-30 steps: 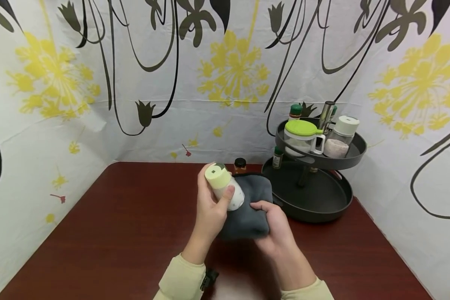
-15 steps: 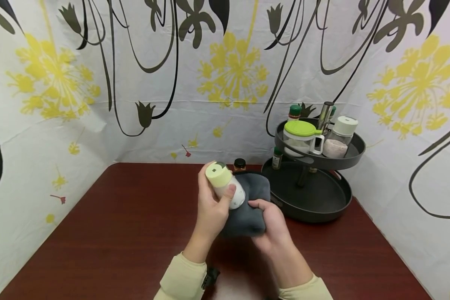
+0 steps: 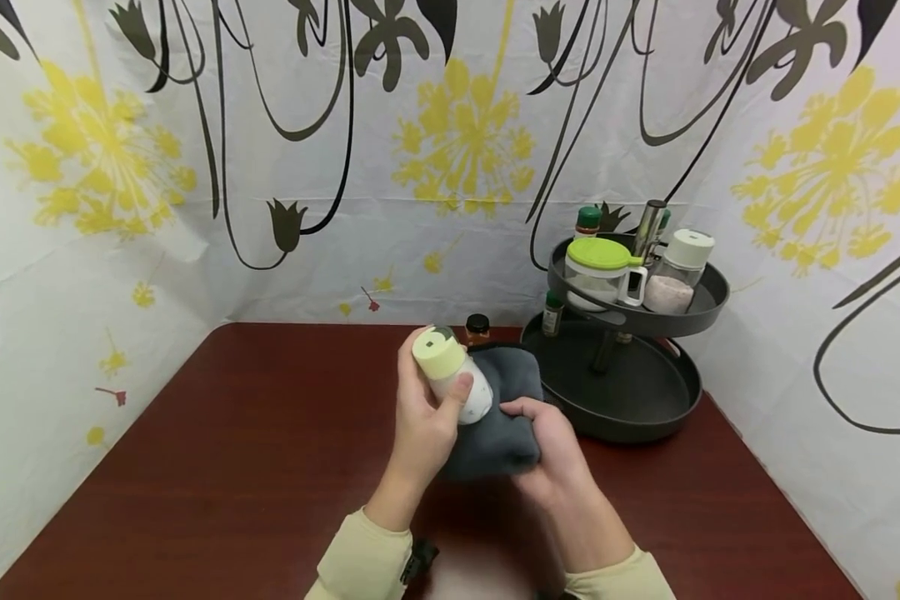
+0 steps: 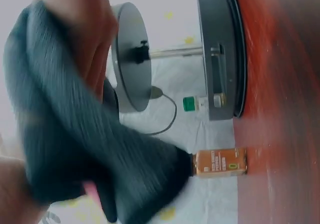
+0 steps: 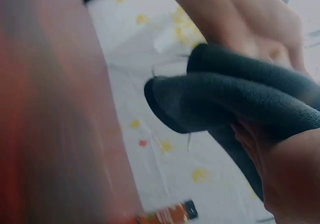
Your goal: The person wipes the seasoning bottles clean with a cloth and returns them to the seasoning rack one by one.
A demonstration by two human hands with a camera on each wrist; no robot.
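My left hand [image 3: 423, 425] grips a small jar [image 3: 465, 392] with a pale yellow-green lid, tilted above the table, its thumb across the jar's side. White contents show through the jar's clear wall. Folded in my right hand [image 3: 558, 454] is a dark grey cloth [image 3: 498, 437], pinched between thumb and fingers and lying against the jar's lower side. In the left wrist view the cloth [image 4: 100, 139] fills much of the left half and hides the jar. Both hands also flank the folded cloth [image 5: 225, 94] in the right wrist view.
A two-tier black turntable rack [image 3: 622, 425] stands at the back right. Its upper tier bears a green-lidded pot [image 3: 600, 267], a white-lidded jar [image 3: 675, 279] and green-capped bottles. Beside the rack stands a black-capped spice bottle [image 3: 477, 327], orange-brown [image 4: 220, 162] in the left wrist view.
The cloth and right hand shift slightly left, then back right, against the jar. The left hand keeps its hold on the jar, nearly still.
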